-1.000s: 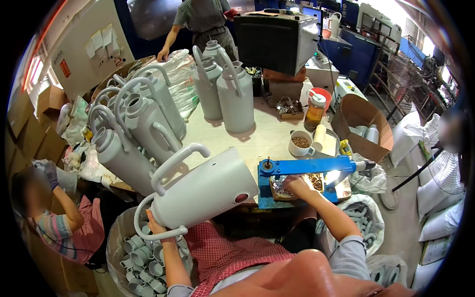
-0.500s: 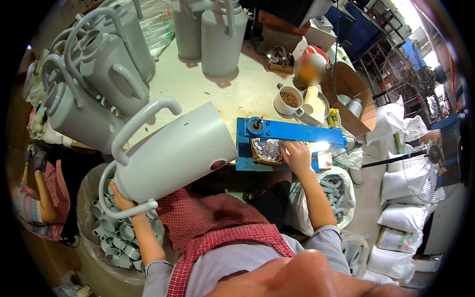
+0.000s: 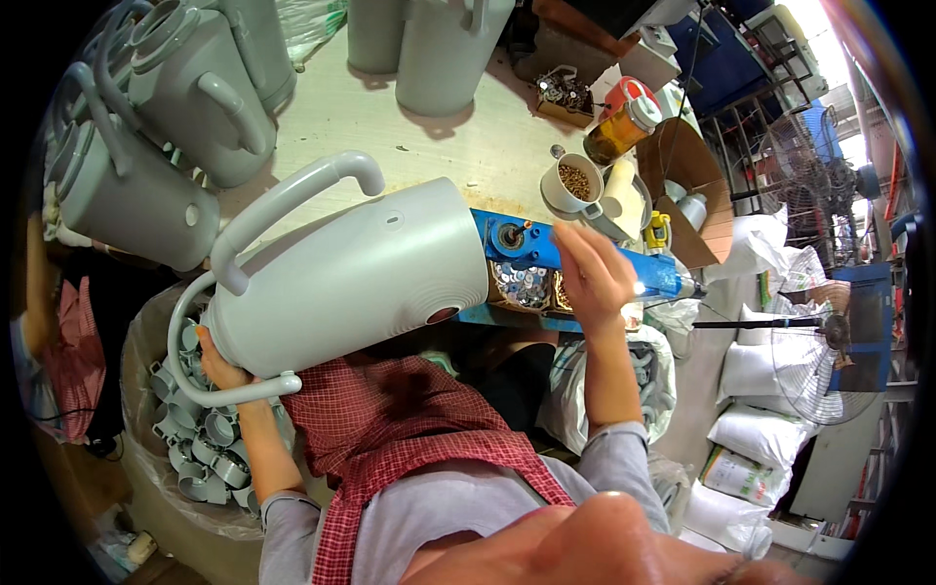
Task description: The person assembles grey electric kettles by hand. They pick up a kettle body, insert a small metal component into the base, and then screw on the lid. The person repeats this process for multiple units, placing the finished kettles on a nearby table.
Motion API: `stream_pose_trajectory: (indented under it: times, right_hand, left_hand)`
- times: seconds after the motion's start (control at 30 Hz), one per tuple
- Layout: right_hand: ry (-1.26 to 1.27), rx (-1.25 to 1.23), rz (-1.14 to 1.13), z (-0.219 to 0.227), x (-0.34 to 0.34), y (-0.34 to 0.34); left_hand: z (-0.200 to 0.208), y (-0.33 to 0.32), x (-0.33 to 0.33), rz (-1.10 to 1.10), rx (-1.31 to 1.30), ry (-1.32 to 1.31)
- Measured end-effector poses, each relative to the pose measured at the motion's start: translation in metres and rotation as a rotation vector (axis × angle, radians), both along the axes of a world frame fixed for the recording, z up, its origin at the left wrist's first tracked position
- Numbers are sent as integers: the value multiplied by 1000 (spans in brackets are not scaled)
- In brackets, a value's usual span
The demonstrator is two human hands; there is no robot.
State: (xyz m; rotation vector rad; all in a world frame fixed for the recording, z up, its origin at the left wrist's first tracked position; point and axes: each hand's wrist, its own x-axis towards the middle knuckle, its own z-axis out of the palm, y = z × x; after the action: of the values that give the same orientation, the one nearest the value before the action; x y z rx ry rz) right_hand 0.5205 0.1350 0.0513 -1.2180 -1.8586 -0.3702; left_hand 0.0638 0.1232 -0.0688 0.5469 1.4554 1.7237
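A large grey thermos jug shell (image 3: 346, 268) lies on its side in front of me, its base pointing right. My left hand (image 3: 222, 361) grips its neck end, below the curved carry handle (image 3: 278, 214). The jug's base reaches the left end of a blue bench press arm (image 3: 536, 244). Over that arm is my right hand (image 3: 597, 278), fingers bent together; whatever they pinch, if anything, is too small to make out. Small boxes under the arm hold metal washers (image 3: 522, 285) and brass-coloured parts (image 3: 562, 291).
More grey jug shells (image 3: 210, 107) crowd the table's left and back. A cup of brass pieces (image 3: 571, 185), a jar of amber liquid (image 3: 621, 130) and a cardboard box (image 3: 717, 210) stand right. Bags of grey parts (image 3: 205, 439) flank me below. A fan (image 3: 829, 341) stands right.
My right hand has come up from the washer box to above the blue arm. The jug shell's base has shifted right relative to the press. The whole view has shifted slightly.
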Motion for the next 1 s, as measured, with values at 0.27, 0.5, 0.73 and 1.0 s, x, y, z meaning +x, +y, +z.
stream_pose_trajectory:
  times: [0.27,0.5,0.73,1.0]
  right_hand:
    - [-151,38,113,-6,3,21]
    - [293,-146,27,0,-3,2]
    - [846,-464,99,-23,16,-39]
    - [907,-629,50,-32,28,-44]
  left_hand:
    - [3,-3,11,-60,-1,-33]
    - [26,14,34,-54,95,-77]
    - [-7,59,71,-262,195,74]
    - [-4,77,106,-362,161,-4]
